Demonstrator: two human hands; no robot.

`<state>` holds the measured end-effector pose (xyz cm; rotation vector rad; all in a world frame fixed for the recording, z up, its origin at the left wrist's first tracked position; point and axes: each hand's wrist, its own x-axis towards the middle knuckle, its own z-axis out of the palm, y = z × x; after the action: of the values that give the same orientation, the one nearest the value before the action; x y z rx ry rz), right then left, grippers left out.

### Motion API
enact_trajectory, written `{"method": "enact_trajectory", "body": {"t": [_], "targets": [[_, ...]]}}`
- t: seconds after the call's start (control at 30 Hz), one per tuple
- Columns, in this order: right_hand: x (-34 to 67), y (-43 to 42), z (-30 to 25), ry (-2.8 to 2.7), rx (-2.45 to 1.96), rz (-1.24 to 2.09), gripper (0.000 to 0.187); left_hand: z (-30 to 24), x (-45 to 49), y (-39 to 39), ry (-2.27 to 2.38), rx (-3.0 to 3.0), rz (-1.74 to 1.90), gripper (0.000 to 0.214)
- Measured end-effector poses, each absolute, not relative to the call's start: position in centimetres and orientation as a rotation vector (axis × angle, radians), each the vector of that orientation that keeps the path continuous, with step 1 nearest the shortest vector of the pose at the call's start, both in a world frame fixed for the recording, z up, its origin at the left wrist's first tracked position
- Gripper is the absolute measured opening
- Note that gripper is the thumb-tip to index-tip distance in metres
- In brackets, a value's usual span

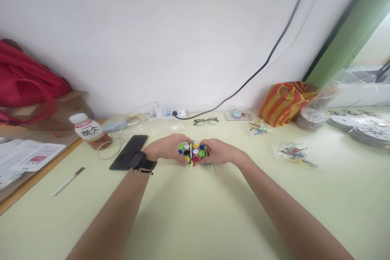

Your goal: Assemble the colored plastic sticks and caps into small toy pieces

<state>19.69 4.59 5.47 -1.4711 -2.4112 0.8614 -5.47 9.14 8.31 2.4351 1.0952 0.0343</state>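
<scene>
Both my hands meet at the middle of the pale green table (pixel 195 219), closed around a small toy (pixel 193 153) studded with round caps in green, yellow, red, blue, white and black, with thin coloured sticks running through it. My left hand (pixel 166 148), with a black watch on its wrist, grips the toy's left side. My right hand (pixel 221 152) grips its right side, fingers curled over the sticks. The toy sits just above the tabletop.
A black phone (pixel 129 152) lies left of my left hand, beside a bottle (pixel 88 130) and a white pen (pixel 67 181). Glasses (pixel 206 121) and a power strip (pixel 166 113) sit by the wall. Bags of coloured sticks (pixel 294 153), a striped bag (pixel 284 101) and stacked discs (pixel 365 128) are on the right.
</scene>
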Motion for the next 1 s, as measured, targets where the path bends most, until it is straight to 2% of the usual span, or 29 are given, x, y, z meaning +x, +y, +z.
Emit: {"method": "enact_trajectory", "body": {"t": [0.23,0.53,0.7,0.77,0.83,0.9,0.97,1.0], "targets": [[19.5,4.5,5.3,-2.366,-1.476,0.878,0.049,8.1,-5.4,9.2,1.144,2.379,0.027,0.058],[18.8,4.2,5.0,-2.317,-1.455,0.907,0.044,8.2,-6.5,9.6,1.162,2.343,0.022,0.057],[20.7,5.1,5.2,-2.230,-1.462,0.974,0.060,8.2,-6.8,9.7,1.164,2.357,-0.050,0.065],[23.1,6.0,5.0,-2.159,-1.589,0.843,0.056,8.4,-7.0,9.6,1.168,2.368,-0.030,0.067],[26.4,7.0,4.5,-2.055,-1.827,0.518,0.047,8.8,-7.0,9.5,1.201,2.374,0.022,0.067],[29.9,7.6,3.8,-1.887,-2.060,0.237,0.048,9.1,-6.8,9.4,1.236,2.377,0.096,0.061],[32.9,7.8,3.0,-1.789,-2.219,0.179,0.051,9.1,-6.1,9.2,1.237,2.396,0.191,0.052],[34.1,7.7,2.8,-1.832,-2.267,0.251,0.050,9.0,-5.5,9.1,1.218,2.419,0.245,0.047]]}}
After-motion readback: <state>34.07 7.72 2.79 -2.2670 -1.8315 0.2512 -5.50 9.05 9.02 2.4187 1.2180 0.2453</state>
